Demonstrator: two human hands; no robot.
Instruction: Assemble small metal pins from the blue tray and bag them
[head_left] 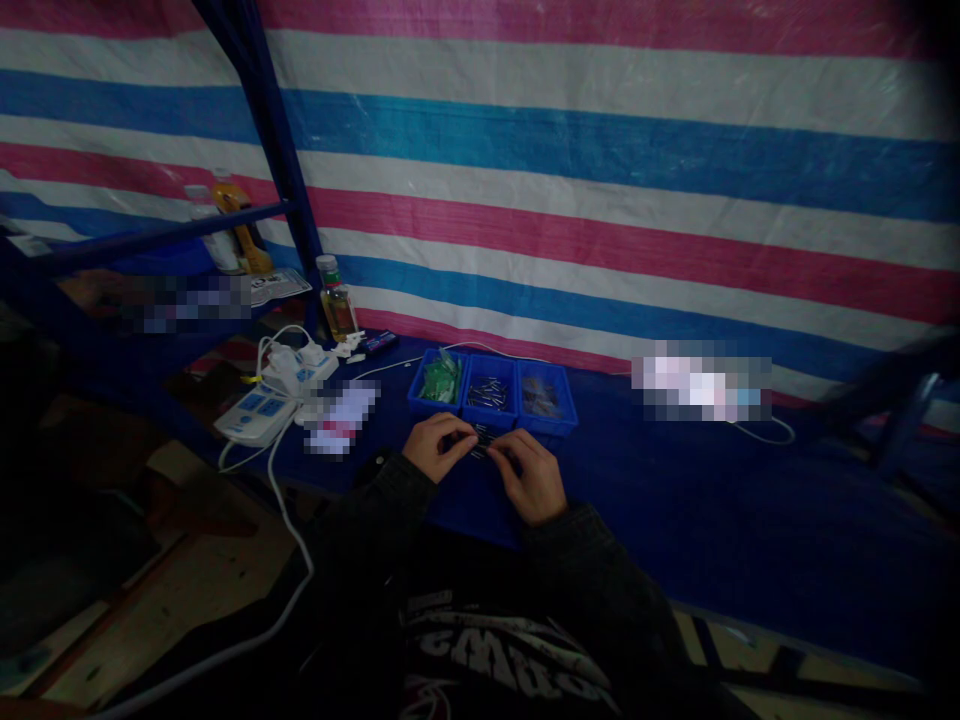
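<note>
My left hand [438, 446] and my right hand [531, 476] face each other at the front of the blue table, just below three small blue bins. Both are closed, thumb and fingertips pinched together. Between the fingertips show several small dark, slim pieces [484, 437], too tiny to name. What exactly each pinch grips cannot be made out. The left bin [413, 401] contains green plastic-looking pieces [441, 380]. In the middle bin [491, 412] lie many thin, dark metallic pins or screws [489, 391]. Small brownish, see-through pieces [541, 396] fill part of the right bin [568, 412].
White power strips [256, 416] with plugs and cables sit left, beside a blurred-out phone-like item [343, 418]. Behind them stands a bottle [338, 300]. A blue metal frame [289, 190] rises there. Another blurred item [701, 381] lies right. Striped sheeting [600, 210] hangs behind the table.
</note>
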